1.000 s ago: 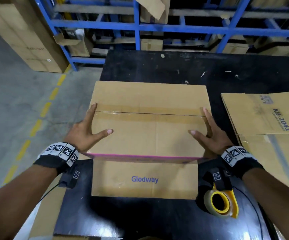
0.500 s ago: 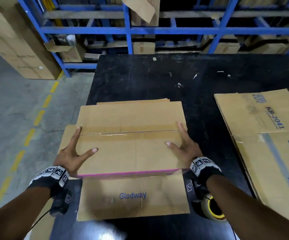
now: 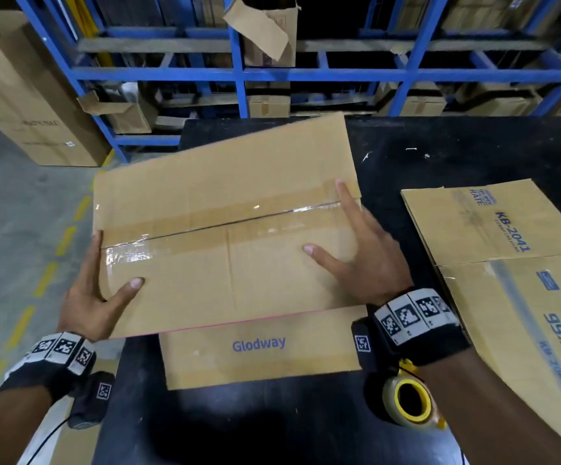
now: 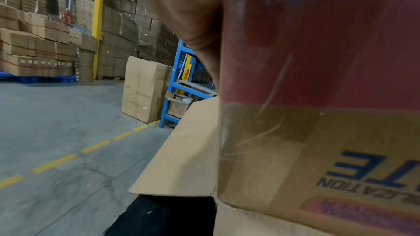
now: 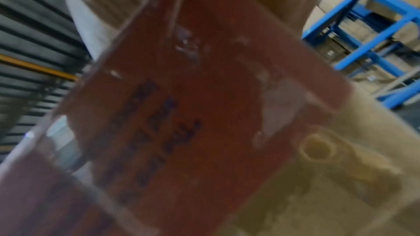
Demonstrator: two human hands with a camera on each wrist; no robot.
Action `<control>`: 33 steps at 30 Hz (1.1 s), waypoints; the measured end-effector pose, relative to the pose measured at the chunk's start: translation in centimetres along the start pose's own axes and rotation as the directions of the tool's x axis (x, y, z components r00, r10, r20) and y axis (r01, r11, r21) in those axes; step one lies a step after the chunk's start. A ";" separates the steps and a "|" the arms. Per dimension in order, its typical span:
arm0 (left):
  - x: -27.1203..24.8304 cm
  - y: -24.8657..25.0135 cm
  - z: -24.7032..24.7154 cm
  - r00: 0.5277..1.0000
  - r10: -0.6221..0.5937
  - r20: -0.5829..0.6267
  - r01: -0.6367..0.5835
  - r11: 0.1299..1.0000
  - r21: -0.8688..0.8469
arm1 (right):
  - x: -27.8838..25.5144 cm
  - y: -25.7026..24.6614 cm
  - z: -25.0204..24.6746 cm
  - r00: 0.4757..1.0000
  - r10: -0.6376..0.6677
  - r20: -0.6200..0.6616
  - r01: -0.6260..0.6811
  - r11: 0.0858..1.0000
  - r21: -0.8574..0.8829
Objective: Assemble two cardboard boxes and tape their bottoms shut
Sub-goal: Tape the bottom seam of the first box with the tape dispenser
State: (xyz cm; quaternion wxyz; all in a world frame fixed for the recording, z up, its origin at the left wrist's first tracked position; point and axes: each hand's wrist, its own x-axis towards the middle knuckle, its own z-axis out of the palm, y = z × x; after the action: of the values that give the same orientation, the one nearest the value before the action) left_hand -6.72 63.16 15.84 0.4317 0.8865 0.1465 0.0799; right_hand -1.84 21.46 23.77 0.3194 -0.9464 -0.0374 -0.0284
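Ahead, I see the blue steel racking (image 3: pixel 272 75) stacked with cartons beyond the far edge of the black bench (image 3: pixel 457 156). On the bench's right side lies a flattened brown cardboard sheet printed in blue (image 3: pixel 514 263). Over the bench's left edge I hold the assembled brown cardboard box (image 3: pixel 225 236), taped bottom facing up, tilted and partly overhanging the floor; a clear tape strip (image 3: pixel 205 226) runs along its centre seam. A loose flap marked "Glodway" (image 3: pixel 262 350) shows below it near the front edge. My left hand (image 3: pixel 98 297) grips the box's left end, thumb on top and fingers along the side. My right hand (image 3: pixel 359 256) rests spread on the top near the right end, fingers straight. A yellow-cored roll of clear packing tape (image 3: pixel 410 402) sits by the front right, under my right wrist.
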 end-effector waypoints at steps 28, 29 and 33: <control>-2.5 -4.2 -1.2 0.966 -0.234 0.111 0.172 0.901 0.398 | -3.3 5.0 11.8 0.922 0.219 0.318 -0.287 0.940 0.186; -2.8 -4.5 -0.9 0.963 -0.247 0.109 0.187 0.902 0.389 | -3.4 5.2 12.0 0.920 0.211 0.329 -0.284 0.939 0.192; -2.4 -4.7 -0.7 0.962 -0.260 0.082 0.212 0.903 0.374 | -2.8 5.2 11.7 0.922 0.205 0.330 -0.273 0.946 0.175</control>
State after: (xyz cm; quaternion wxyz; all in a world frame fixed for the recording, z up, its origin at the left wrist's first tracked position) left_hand -10.04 65.67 12.57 0.2762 0.9296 0.2368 -0.0590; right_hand -3.77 24.26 11.16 0.4121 -0.8961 0.0268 0.1626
